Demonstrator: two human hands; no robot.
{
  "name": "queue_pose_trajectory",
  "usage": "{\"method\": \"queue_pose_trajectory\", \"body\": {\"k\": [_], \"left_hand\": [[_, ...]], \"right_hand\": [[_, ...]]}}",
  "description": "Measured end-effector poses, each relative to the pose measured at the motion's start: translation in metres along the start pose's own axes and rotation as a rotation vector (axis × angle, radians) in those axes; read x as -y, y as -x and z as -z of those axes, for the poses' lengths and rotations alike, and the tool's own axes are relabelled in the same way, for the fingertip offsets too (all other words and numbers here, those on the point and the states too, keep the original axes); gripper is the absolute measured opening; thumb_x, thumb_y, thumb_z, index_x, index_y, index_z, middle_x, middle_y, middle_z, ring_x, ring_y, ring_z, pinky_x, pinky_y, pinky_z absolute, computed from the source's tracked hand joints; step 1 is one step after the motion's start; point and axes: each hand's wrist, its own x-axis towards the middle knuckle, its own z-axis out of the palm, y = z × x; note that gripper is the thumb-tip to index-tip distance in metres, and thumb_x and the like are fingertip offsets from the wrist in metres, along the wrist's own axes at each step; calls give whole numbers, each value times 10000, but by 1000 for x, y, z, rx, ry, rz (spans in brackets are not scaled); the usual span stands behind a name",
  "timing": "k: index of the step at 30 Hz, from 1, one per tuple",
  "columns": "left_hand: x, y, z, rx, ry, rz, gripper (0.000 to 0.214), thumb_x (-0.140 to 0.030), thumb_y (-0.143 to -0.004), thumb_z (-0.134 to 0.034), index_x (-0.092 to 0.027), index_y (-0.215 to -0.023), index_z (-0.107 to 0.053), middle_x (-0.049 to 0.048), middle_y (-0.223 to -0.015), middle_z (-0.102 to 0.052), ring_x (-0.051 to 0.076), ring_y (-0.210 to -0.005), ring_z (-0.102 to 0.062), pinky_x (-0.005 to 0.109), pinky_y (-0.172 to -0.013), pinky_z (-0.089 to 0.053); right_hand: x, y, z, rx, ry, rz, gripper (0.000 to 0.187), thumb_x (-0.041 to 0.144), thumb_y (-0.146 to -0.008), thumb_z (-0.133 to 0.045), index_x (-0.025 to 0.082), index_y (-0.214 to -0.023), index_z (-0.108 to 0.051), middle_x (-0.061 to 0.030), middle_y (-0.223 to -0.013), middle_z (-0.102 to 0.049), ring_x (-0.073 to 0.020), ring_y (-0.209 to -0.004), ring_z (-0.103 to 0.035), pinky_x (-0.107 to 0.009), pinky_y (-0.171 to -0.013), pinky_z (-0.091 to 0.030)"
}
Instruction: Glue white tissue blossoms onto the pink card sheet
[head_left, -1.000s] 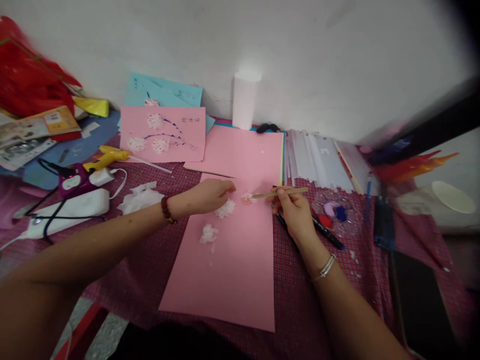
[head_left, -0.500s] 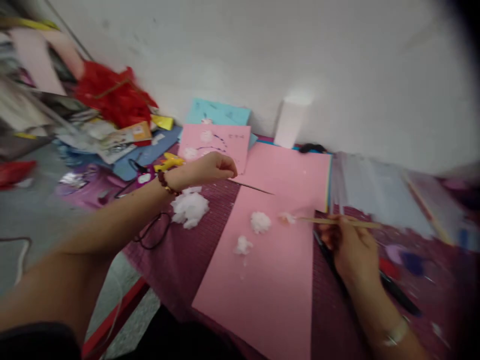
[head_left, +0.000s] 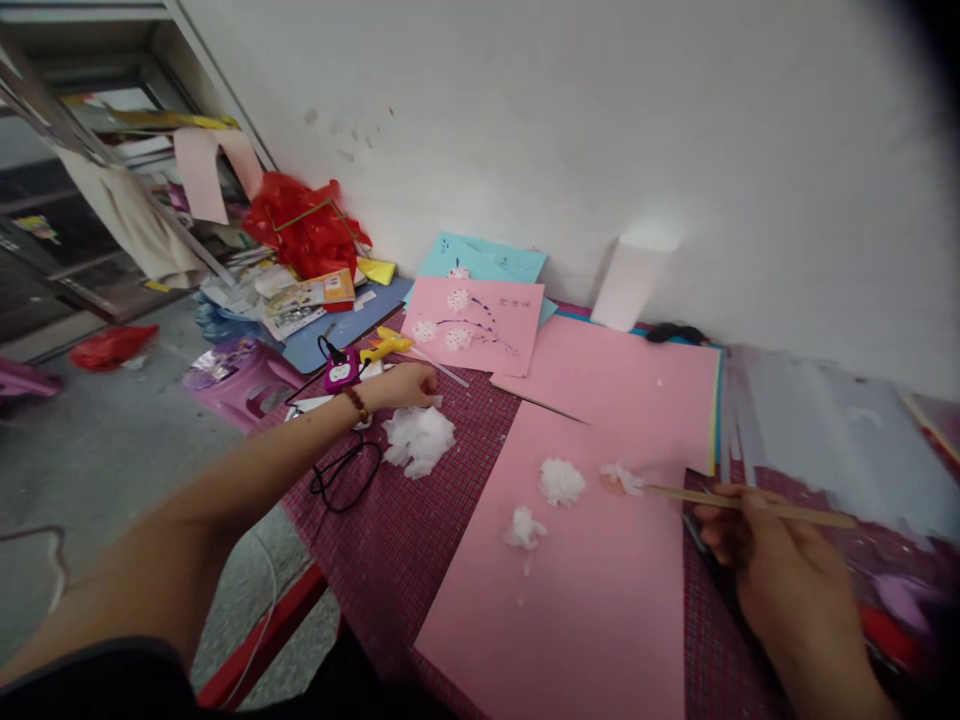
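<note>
My left hand is closed over the back edge of a pile of white tissue paper pieces, and a small white scrap shows at its fingertips. My right hand grips a thin wooden stick, whose narrow end points left at a loose white tuft beside a peach-coloured spot. That tuft lies on a long pink sheet. Left of it on the same sheet are a round ruffled white puff and a smaller white tuft.
Behind stand pink cards with white blossoms. A yellow glue gun, a purple plug block and a black cord lie at the left. A purple stool stands beside the table. Clear plastic sheets lie at the right.
My left hand has moved down and left, from above the pink sheet to the tissue pile. My right hand still holds the stick by the tuft. The view has shifted left.
</note>
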Motion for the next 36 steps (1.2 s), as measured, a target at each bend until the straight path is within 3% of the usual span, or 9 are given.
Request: {"method": "queue_pose_trajectory", "body": {"k": [6,12,15,18,22,25,31,34,36], "left_hand": [[-7,2,-6,71,99,-1,67,-148,-712,-523,-122,-751,-571,-40,-672,-547,58,-610,-426,170,-560,-302],[-20,-5,14,85,297,6,102,-233,-697,-593,-155,-717,-530,-41,-614,-508,66,-534,-405,203,-505,-303],[-46,3,20,150,623,1,178,-298,-717,-612,-177,-736,-483,-30,-658,-548,66,-541,-463,211,-530,-363],[-90,15,10,198,832,-52,225,-324,-726,-627,-185,-757,-452,-28,-668,-557,76,-562,-509,226,-555,-409],[-152,34,-17,158,823,-259,171,-271,-725,-625,-169,-741,-488,-37,-659,-527,66,-570,-480,211,-553,-397],[-185,45,-33,128,712,-404,83,-211,-743,-581,-167,-716,-516,-29,-670,-527,72,-590,-466,214,-557,-388],[-213,50,-47,111,651,-492,67,-193,-764,-547,-169,-705,-527,-11,-692,-563,93,-634,-490,233,-588,-397],[-217,50,-51,87,685,-470,21,-173,-736,-555,-168,-728,-536,-13,-691,-551,95,-640,-489,239,-603,-395],[-217,51,-55,137,827,-425,184,-154,-689,-579,-176,-867,-540,-13,-757,-556,92,-659,-496,232,-601,-395]], "right_hand": [[0,0,0,2,-8,-8,267,460,-713,-673,208,-799,-654,-26,-645,-634,-90,-448,-520,-179,-349,-355],[0,1,0,14,-45,29,234,438,-752,-647,215,-824,-655,-17,-630,-624,-97,-449,-517,-192,-359,-349],[6,10,-6,29,-49,71,212,427,-777,-630,223,-831,-648,-27,-653,-633,-105,-463,-517,-204,-372,-357],[17,29,-18,98,-61,130,188,399,-806,-612,241,-906,-637,-26,-716,-638,-114,-499,-524,-221,-398,-381],[29,60,-40,332,29,167,141,357,-838,-580,223,-850,-624,-11,-731,-613,-102,-501,-516,-227,-418,-393],[34,73,-51,404,121,246,113,329,-850,-566,226,-836,-611,9,-700,-572,-107,-536,-523,-234,-461,-414],[44,83,-51,386,296,475,34,245,-822,-605,232,-793,-594,15,-735,-561,-122,-665,-521,-250,-584,-412],[47,83,-51,373,326,496,85,221,-820,-592,221,-737,-573,20,-705,-552,-119,-645,-507,-246,-579,-395],[48,83,-52,347,328,475,131,209,-829,-565,212,-698,-554,24,-667,-534,-113,-605,-489,-239,-549,-379]]}}
